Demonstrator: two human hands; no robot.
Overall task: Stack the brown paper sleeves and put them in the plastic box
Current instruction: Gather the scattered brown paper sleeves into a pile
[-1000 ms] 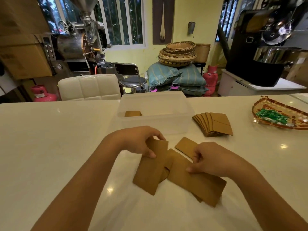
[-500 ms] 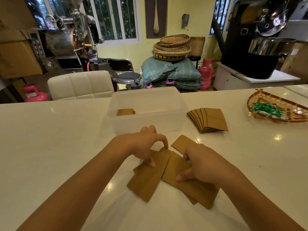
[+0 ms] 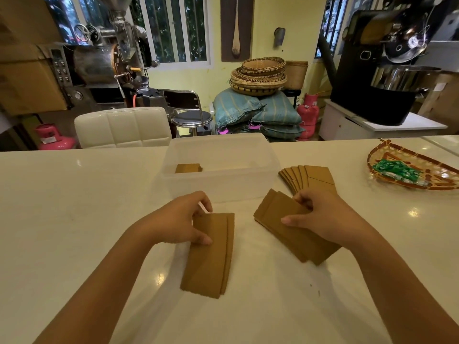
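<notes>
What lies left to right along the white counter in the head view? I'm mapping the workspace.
Left hand → brown paper sleeves under it → brown sleeves under the right hand → right hand → woven tray holding green packets.

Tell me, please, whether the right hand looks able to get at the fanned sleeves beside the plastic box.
Probably yes: the fanned sleeves lie on the counter just beyond the right hand, with nothing between. That hand already grips another sleeve bundle, which would hamper picking them up.

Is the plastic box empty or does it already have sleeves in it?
Not empty: the plastic box has no lid on and holds a few brown sleeves at its left end.
</notes>
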